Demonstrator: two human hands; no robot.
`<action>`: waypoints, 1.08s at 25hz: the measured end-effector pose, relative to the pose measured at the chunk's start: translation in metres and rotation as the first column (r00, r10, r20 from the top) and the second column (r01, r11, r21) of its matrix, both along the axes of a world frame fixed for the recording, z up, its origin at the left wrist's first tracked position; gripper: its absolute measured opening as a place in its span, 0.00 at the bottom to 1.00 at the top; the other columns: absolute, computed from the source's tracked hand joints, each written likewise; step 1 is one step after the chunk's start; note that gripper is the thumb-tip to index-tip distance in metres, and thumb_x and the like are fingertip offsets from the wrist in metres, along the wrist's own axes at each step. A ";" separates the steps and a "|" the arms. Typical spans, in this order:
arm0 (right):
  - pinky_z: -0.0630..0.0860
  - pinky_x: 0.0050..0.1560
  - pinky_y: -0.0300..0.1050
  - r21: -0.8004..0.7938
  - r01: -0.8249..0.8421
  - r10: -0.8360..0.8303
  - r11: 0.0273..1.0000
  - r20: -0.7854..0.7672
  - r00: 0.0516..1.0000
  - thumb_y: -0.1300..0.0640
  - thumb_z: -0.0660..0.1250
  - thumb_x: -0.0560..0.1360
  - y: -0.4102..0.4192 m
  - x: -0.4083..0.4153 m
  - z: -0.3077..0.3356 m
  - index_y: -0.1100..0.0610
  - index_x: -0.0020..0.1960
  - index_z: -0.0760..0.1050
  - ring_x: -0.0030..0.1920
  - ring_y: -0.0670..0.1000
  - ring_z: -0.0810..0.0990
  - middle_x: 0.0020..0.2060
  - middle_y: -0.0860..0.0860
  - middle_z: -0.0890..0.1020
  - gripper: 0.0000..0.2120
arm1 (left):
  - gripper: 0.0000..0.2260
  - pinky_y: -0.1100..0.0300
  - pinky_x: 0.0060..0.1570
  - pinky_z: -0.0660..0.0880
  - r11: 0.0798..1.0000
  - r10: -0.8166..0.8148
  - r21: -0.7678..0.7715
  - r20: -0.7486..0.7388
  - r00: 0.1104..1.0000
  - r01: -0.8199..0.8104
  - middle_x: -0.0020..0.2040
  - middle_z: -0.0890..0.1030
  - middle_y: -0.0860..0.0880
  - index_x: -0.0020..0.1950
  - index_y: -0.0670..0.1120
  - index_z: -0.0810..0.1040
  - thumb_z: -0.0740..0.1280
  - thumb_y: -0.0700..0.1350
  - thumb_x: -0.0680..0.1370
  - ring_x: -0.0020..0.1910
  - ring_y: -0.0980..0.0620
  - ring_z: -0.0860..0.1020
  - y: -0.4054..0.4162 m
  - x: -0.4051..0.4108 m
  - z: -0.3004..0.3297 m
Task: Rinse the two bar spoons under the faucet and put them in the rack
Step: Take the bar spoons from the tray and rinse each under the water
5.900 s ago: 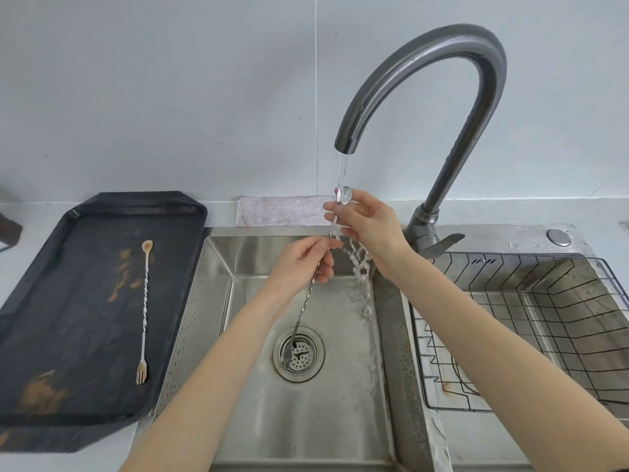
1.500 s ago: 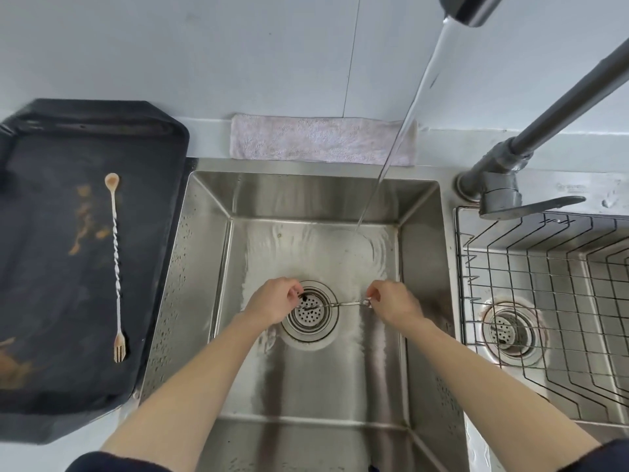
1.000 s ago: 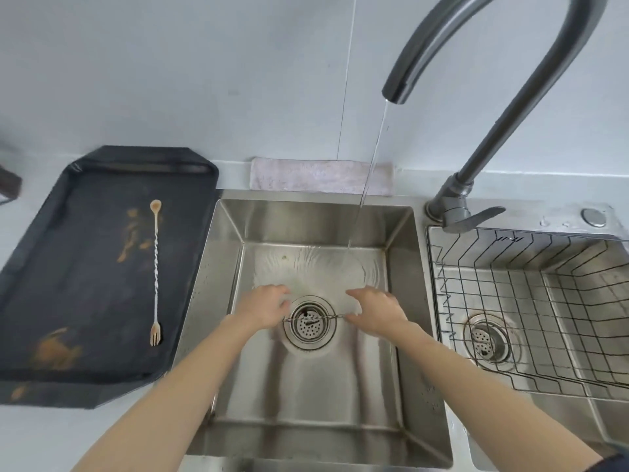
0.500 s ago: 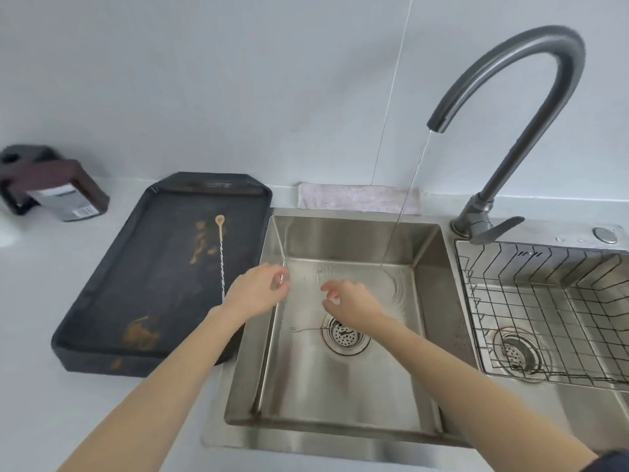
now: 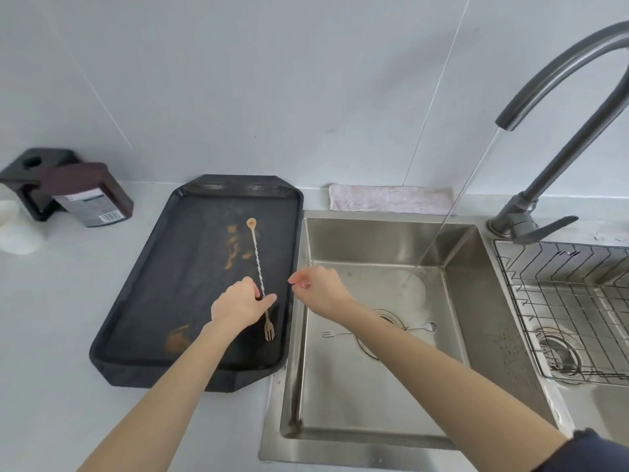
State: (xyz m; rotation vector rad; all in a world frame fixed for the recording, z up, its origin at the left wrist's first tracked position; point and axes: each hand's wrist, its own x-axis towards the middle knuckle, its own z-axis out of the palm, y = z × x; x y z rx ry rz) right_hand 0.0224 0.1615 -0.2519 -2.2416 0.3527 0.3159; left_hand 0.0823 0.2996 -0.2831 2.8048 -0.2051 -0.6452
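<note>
Two bar spoons are in view. The first bar spoon (image 5: 258,264) lies on the dark tray (image 5: 143,301) left of the sink (image 5: 483,301), its bowl end toward the wall and its fork end toward the person. The left hand (image 5: 238,303) rests over the lower part of its twisted shaft, with thumb and fingers (image 5: 269,299) closed around the shaft; whether the spoon is lifted off the tray cannot be told. The tray carries several brown smears.

The second bar spoon (image 5: 343,333) lies flat on the sink floor, across the drain (image 5: 367,345), fork end toward the tray; the right forearm hides its middle. The right hand (image 5: 318,287) hovers above the sink's left rim, fingers (image 5: 296,279) loosely curled and holding nothing.

One faucet (image 5: 558,107) stands right of the sink, and one thin stream of water (image 5: 452,202) falls from it to the sink floor. One wire rack (image 5: 565,301) sits in the basin right of the sink and holds no spoon. One folded cloth (image 5: 391,199) lies on the counter (image 5: 51,318) behind the sink. One dark bottle (image 5: 90,195) stands on the counter left of the tray.
</note>
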 end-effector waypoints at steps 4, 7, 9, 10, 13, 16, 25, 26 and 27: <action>0.74 0.62 0.46 0.047 0.016 -0.013 0.999 -0.049 0.999 0.64 0.56 0.76 0.020 0.019 -0.013 0.59 0.60 0.76 0.59 0.56 0.78 0.56 0.59 0.82 0.16 | 0.16 0.53 0.47 0.74 0.995 0.081 -0.064 -0.003 0.997 -0.081 0.51 0.80 0.44 0.52 0.44 0.74 0.64 0.54 0.74 0.50 0.43 0.78 0.006 -0.003 -0.017; 0.76 0.62 0.49 0.037 0.027 -0.024 0.999 -0.093 0.995 0.65 0.56 0.76 0.029 0.028 -0.024 0.59 0.61 0.76 0.58 0.57 0.78 0.55 0.59 0.82 0.17 | 0.13 0.54 0.47 0.74 0.990 0.106 -0.094 0.002 0.994 -0.105 0.52 0.82 0.43 0.52 0.43 0.77 0.64 0.50 0.75 0.51 0.42 0.79 0.004 -0.001 -0.018; 0.75 0.62 0.50 0.028 0.018 -0.015 0.999 -0.121 0.993 0.64 0.57 0.76 0.034 0.034 -0.029 0.59 0.61 0.75 0.59 0.58 0.78 0.55 0.60 0.82 0.17 | 0.12 0.55 0.44 0.74 0.990 0.112 -0.092 0.004 0.994 -0.111 0.50 0.83 0.42 0.51 0.42 0.79 0.64 0.48 0.75 0.50 0.42 0.79 0.003 0.001 -0.016; 0.76 0.62 0.50 0.027 0.017 -0.013 0.999 -0.130 0.991 0.64 0.57 0.75 0.036 0.035 -0.031 0.58 0.61 0.75 0.58 0.58 0.79 0.54 0.60 0.82 0.17 | 0.11 0.55 0.43 0.73 0.990 0.113 -0.089 0.002 0.994 -0.112 0.49 0.83 0.42 0.49 0.42 0.80 0.64 0.48 0.75 0.49 0.41 0.80 0.002 0.000 -0.015; 0.76 0.60 0.51 0.026 0.006 -0.002 1.000 -0.134 0.991 0.63 0.57 0.75 0.041 0.039 -0.033 0.58 0.61 0.76 0.58 0.59 0.78 0.55 0.60 0.82 0.17 | 0.10 0.54 0.41 0.73 0.988 0.122 -0.094 -0.015 0.992 -0.123 0.46 0.83 0.40 0.44 0.41 0.82 0.65 0.46 0.74 0.47 0.40 0.80 0.001 0.001 -0.013; 0.75 0.60 0.49 0.063 0.049 -0.040 0.997 -0.139 0.989 0.63 0.58 0.76 0.043 0.039 -0.033 0.59 0.61 0.75 0.60 0.58 0.77 0.58 0.58 0.80 0.16 | 0.10 0.55 0.43 0.73 0.985 0.125 -0.118 -0.014 0.992 -0.126 0.47 0.83 0.41 0.46 0.41 0.81 0.64 0.46 0.74 0.48 0.41 0.80 0.002 0.000 -0.009; 0.78 0.54 0.43 0.424 0.363 -0.324 0.830 -0.163 0.932 0.61 0.64 0.75 0.018 0.028 -0.015 0.62 0.64 0.71 0.48 0.51 0.80 0.47 0.56 0.81 0.18 | 0.09 0.59 0.49 0.70 0.880 0.170 -0.446 -0.025 0.985 -0.163 0.50 0.83 0.42 0.51 0.41 0.78 0.64 0.44 0.75 0.51 0.46 0.79 -0.011 -0.016 0.013; 0.78 0.48 0.40 0.478 0.385 -0.347 0.790 -0.171 0.922 0.60 0.64 0.75 0.012 0.025 -0.009 0.62 0.64 0.72 0.44 0.49 0.79 0.45 0.55 0.80 0.18 | 0.09 0.58 0.50 0.71 0.860 0.161 -0.485 -0.036 0.986 -0.158 0.48 0.83 0.43 0.51 0.42 0.78 0.64 0.43 0.75 0.49 0.47 0.79 -0.015 -0.018 0.018; 0.76 0.42 0.37 0.521 0.395 -0.360 0.757 -0.172 0.917 0.60 0.64 0.75 0.005 0.020 -0.004 0.62 0.63 0.73 0.40 0.47 0.78 0.44 0.54 0.79 0.16 | 0.09 0.57 0.51 0.72 0.838 0.139 -0.525 -0.057 0.989 -0.148 0.46 0.83 0.43 0.52 0.42 0.78 0.64 0.43 0.75 0.46 0.48 0.79 -0.018 -0.020 0.022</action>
